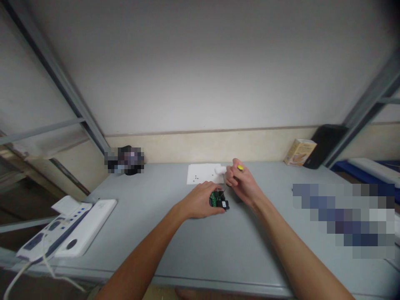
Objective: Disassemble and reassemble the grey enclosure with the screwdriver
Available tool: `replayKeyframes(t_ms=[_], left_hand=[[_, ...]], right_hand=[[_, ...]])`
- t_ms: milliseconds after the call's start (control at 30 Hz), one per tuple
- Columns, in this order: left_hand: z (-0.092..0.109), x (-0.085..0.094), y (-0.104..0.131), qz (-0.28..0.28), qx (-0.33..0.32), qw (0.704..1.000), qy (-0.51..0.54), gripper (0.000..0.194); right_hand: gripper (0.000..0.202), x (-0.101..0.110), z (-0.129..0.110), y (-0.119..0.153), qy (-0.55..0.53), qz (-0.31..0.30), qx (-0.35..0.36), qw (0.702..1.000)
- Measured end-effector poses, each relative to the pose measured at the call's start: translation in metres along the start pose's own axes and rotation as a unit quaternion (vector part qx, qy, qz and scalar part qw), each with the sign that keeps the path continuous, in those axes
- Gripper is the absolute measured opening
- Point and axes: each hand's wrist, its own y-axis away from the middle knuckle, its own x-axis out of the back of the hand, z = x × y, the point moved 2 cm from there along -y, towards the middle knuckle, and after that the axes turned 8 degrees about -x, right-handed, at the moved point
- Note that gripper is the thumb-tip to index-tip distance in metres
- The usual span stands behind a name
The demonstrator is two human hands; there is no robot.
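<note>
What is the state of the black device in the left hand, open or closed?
Open: the black device in the left hand shows its green circuit board.

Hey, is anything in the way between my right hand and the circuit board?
Nothing visible is. Your left hand holds the circuit board with its parts exposed toward your right hand, which grips a yellow-ended tool.

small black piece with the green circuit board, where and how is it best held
Probably best with a grip on the outer near and far edges of the small black piece, coming from the left: its green circuit board lies exposed on top, and the right hand, with a yellow-ended tool, takes up the right side.
</note>
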Motion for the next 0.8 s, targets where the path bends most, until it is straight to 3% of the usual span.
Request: replayKeyframes(t_ms=[167, 300, 500, 667, 800], left_hand=[[-0.0032, -0.0027, 0.0004, -0.007, -0.012, 1.0, -0.006, 0.054], [-0.0045, -0.0039, 0.0001, -0.004, -0.013, 1.0, -0.006, 0.051], [-0.0025, -0.0047, -0.0003, 0.001, -0.02, 1.0, -0.02, 0.052], [0.001, -0.0039, -0.0008, 0.004, -0.022, 0.999, -0.033, 0.042], [0.0031, -0.005, -0.0012, 0.007, -0.025, 0.999, -0.039, 0.042]], right_hand=[[0.042, -0.0056, 0.0023, -0.0032, -0.001, -0.017, -0.018, 1.0], [0.029, -0.0045, 0.0008, -0.0001, -0.013, -0.016, -0.02, 1.0], [0.036, -0.0045, 0.0023, -0.0024, -0.009, 0.003, 0.013, 1.0], [0.035, -0.0053, 0.0023, -0.0041, -0.045, -0.016, -0.022, 0.999], [0.03, -0.0022, 0.0004, -0.0002, -0.032, 0.004, -0.013, 0.999]])
